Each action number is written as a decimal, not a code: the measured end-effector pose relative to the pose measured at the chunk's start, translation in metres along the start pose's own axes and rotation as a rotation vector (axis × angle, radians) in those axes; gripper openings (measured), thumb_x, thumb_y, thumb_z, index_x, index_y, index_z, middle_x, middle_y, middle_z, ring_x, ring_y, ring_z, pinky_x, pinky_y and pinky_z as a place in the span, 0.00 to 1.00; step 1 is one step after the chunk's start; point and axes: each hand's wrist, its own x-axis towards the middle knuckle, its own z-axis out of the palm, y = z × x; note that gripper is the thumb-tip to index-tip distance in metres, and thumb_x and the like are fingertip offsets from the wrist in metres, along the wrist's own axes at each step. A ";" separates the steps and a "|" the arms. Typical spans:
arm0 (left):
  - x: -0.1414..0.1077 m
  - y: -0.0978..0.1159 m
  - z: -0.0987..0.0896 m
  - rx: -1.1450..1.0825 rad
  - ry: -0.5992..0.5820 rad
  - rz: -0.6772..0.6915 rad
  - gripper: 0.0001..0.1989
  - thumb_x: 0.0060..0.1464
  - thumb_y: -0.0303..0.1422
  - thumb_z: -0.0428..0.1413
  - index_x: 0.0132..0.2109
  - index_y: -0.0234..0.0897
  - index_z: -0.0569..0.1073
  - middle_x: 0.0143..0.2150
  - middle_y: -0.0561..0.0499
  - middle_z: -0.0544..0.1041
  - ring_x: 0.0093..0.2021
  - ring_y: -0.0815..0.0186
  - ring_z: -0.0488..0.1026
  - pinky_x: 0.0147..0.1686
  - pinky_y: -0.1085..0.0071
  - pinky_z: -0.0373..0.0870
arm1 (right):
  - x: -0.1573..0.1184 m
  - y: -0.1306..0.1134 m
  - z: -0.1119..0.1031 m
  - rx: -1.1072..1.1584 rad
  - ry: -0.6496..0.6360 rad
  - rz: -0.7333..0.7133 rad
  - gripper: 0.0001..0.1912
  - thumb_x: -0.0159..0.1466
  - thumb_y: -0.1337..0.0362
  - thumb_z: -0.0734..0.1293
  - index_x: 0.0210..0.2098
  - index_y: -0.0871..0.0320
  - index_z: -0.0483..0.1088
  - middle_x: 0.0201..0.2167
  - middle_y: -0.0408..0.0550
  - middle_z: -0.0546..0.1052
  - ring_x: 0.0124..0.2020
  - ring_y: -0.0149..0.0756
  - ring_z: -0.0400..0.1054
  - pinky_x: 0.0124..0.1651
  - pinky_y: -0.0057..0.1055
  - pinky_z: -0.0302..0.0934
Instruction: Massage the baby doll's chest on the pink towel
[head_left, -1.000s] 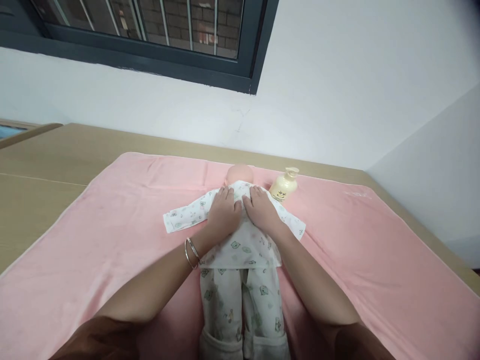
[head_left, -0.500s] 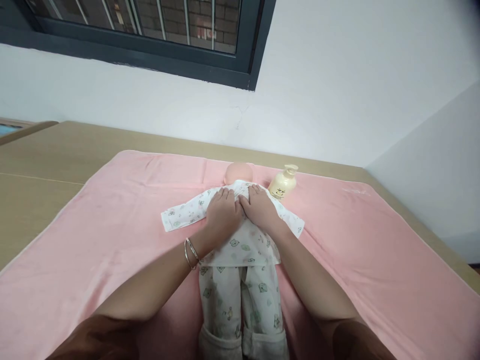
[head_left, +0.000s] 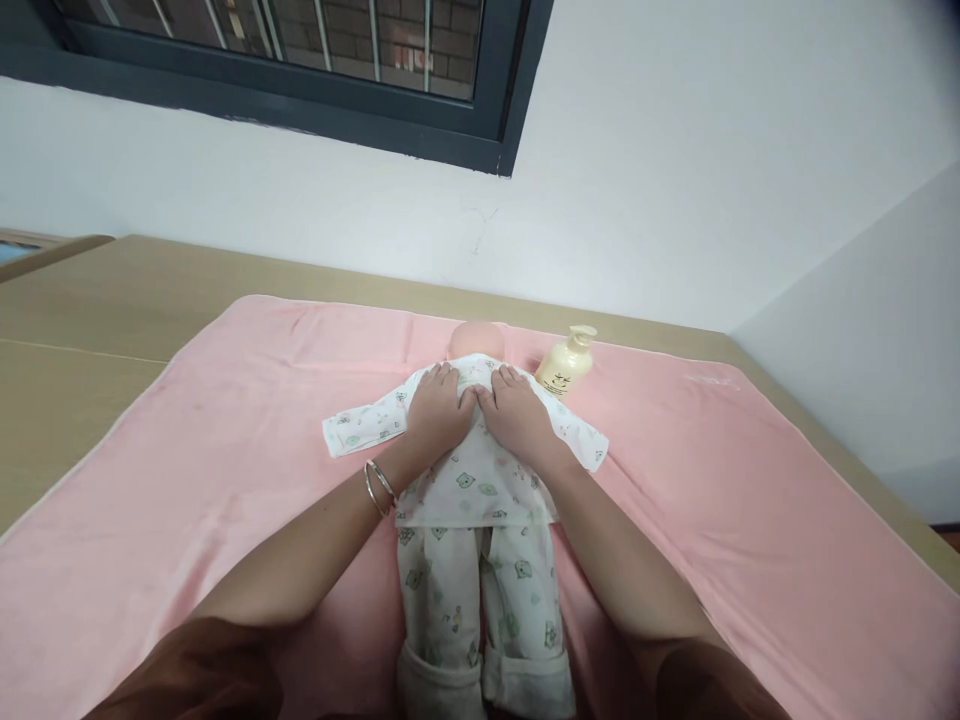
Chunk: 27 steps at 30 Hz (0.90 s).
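Observation:
A baby doll lies on a pink blanket [head_left: 285,400], dressed in a white printed top [head_left: 480,490] and matching trousers [head_left: 521,595] with rolled cuffs. Only the back of its bald head [head_left: 478,340] shows past the collar. My left hand [head_left: 439,408] rests flat on the left of the doll's upper back, fingers stretched out. On the other side lies my right hand [head_left: 517,412], also flat and open, with the two thumbs meeting near the middle. Both palms press on the cloth and hold nothing. The doll's sleeves spread out to either side.
A cream pump bottle [head_left: 566,365] stands on the blanket right of the doll's head. Beneath the blanket is a wooden surface [head_left: 82,400], bordered by a white wall [head_left: 637,200] with a dark-framed barred window [head_left: 300,100] at upper left.
My left hand has slid slightly left and up, away from the middle of the doll's back. The right hand stays almost in place.

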 end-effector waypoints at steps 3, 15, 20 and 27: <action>0.000 0.002 -0.003 -0.010 -0.039 -0.020 0.21 0.64 0.35 0.44 0.56 0.25 0.70 0.61 0.31 0.72 0.64 0.49 0.66 0.65 0.50 0.62 | 0.001 0.002 0.000 0.022 -0.003 -0.005 0.32 0.74 0.54 0.49 0.65 0.74 0.58 0.67 0.67 0.60 0.71 0.52 0.49 0.72 0.47 0.43; 0.006 -0.001 -0.006 -0.051 -0.156 0.034 0.21 0.64 0.32 0.42 0.57 0.27 0.70 0.63 0.33 0.70 0.67 0.49 0.64 0.64 0.47 0.62 | -0.013 -0.011 -0.019 -0.031 0.016 -0.013 0.24 0.72 0.59 0.53 0.55 0.70 0.68 0.57 0.65 0.72 0.62 0.52 0.62 0.66 0.44 0.53; 0.006 -0.001 -0.010 0.056 -0.171 0.113 0.21 0.64 0.30 0.42 0.54 0.23 0.72 0.60 0.28 0.71 0.65 0.47 0.65 0.65 0.46 0.61 | -0.022 -0.025 -0.021 -0.093 0.025 -0.005 0.21 0.72 0.61 0.52 0.49 0.67 0.71 0.51 0.63 0.76 0.57 0.50 0.67 0.62 0.40 0.57; -0.018 0.018 -0.014 0.104 -0.095 0.196 0.21 0.60 0.25 0.43 0.55 0.20 0.71 0.57 0.28 0.73 0.63 0.47 0.67 0.65 0.49 0.63 | 0.000 -0.003 -0.013 -0.003 0.006 0.005 0.25 0.73 0.57 0.51 0.56 0.67 0.67 0.61 0.63 0.70 0.65 0.50 0.60 0.65 0.42 0.53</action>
